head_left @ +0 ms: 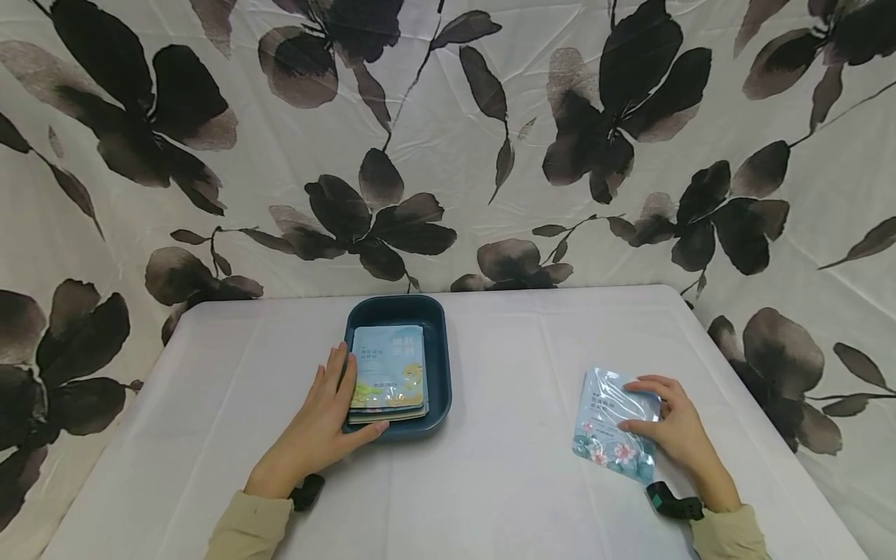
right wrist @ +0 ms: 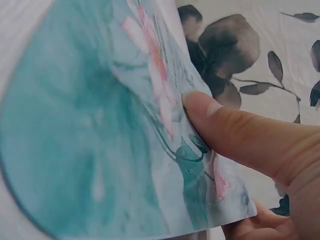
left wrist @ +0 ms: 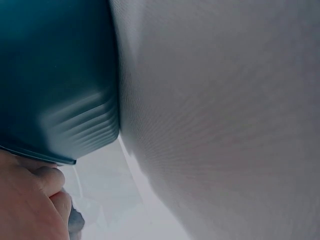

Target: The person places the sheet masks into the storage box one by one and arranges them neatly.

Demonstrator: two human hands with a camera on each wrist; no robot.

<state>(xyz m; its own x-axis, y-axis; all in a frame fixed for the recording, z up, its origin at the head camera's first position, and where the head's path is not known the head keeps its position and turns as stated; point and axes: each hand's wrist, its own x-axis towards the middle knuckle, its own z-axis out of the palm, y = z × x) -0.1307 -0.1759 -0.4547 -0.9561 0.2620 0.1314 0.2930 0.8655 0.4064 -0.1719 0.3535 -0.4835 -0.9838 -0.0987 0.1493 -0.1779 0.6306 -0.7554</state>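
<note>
A dark teal plastic tray (head_left: 439,365) stands near the table's back edge, left of the middle. Inside it lies a stack of flat, light-blue printed packets (head_left: 386,365) with a yellow cartoon figure on top. My left hand (head_left: 318,424) rests against the tray's left side, fingers extended along the rim and thumb at the near corner. On the right, my right hand (head_left: 668,424) pinches a flat, shiny blue packet (head_left: 605,416) by its right side. Pink lotus flowers show on this packet (right wrist: 100,125) in the right wrist view, where the thumb (right wrist: 220,117) presses its face.
A white cloth covers the table (head_left: 504,482), whose back edge meets a hanging curtain (head_left: 490,155) printed with dark flowers. Both wrists carry small black cameras (head_left: 675,502) below beige sleeves (head_left: 252,529).
</note>
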